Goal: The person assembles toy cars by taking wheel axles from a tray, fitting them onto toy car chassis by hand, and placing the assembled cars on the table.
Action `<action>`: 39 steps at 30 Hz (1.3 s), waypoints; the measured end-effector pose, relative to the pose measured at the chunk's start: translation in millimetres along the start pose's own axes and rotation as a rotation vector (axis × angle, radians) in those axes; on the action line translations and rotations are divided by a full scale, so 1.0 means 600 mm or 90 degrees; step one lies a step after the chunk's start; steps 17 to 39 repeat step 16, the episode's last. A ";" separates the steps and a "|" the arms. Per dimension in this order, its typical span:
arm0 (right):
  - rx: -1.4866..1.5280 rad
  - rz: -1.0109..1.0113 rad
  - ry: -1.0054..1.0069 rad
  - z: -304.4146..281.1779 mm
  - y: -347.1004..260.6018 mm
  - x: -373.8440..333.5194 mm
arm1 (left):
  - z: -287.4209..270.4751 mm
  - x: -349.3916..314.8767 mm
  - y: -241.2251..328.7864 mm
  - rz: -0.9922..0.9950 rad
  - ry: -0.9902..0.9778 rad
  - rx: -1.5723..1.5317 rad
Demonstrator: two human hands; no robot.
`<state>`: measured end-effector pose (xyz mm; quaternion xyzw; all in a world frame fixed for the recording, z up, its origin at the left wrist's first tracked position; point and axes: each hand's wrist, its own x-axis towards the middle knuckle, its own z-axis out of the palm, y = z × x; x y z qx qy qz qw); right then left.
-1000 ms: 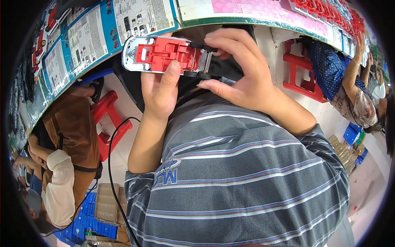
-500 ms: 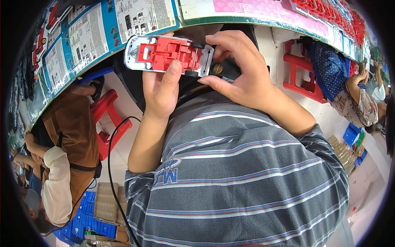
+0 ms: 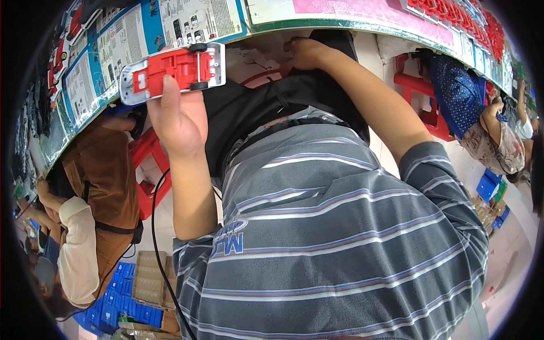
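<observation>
A toy car (image 3: 187, 69), underside up, rests in my left hand (image 3: 180, 122) just off the near table edge. It has a white body shell and a red chassis. Two black wheels show at its right end, and none can be seen at the left end. My left thumb presses on the red chassis while the other fingers are hidden beneath the car. My right hand (image 3: 306, 54) is away from the car, low beside the table edge above my lap. Its fingers are small and partly hidden, so what they touch cannot be made out.
Printed card sheets (image 3: 122, 48) lie along the table (image 3: 272, 25) at left. Rows of red parts (image 3: 442, 20) lie at the far right. Co-workers sit on both sides, near red stools (image 3: 419, 96). Blue boxes (image 3: 122, 294) stand on the floor; a black cable (image 3: 154, 226) hangs at my left.
My left hand has carried the toy car to the left. My right hand has left the car's right end and reached forward and down near the table edge.
</observation>
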<state>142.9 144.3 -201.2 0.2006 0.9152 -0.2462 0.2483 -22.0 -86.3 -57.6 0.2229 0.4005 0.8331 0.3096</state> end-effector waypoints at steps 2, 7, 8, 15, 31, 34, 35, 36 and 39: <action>0.047 0.038 0.056 0.017 0.012 0.029 | -0.005 -0.002 0.016 0.014 0.021 0.005; 0.098 0.089 0.122 0.051 0.021 0.027 | -0.009 -0.010 0.023 0.032 0.070 0.061; 0.118 0.062 0.123 0.042 0.011 0.014 | -0.015 -0.009 0.017 0.042 0.067 0.068; 0.205 -0.003 0.192 0.043 0.011 -0.020 | 0.003 0.049 0.025 -0.096 0.141 0.193; 0.204 0.006 0.191 0.045 0.008 -0.020 | 0.004 0.063 0.031 -0.113 0.145 0.204; 0.204 0.006 0.191 0.045 0.008 -0.020 | 0.004 0.063 0.031 -0.113 0.145 0.204; 0.204 0.006 0.191 0.045 0.008 -0.020 | 0.004 0.063 0.031 -0.113 0.145 0.204; 0.204 0.006 0.191 0.045 0.008 -0.020 | 0.004 0.063 0.031 -0.113 0.145 0.204; 0.204 0.006 0.191 0.045 0.008 -0.020 | 0.004 0.063 0.031 -0.113 0.145 0.204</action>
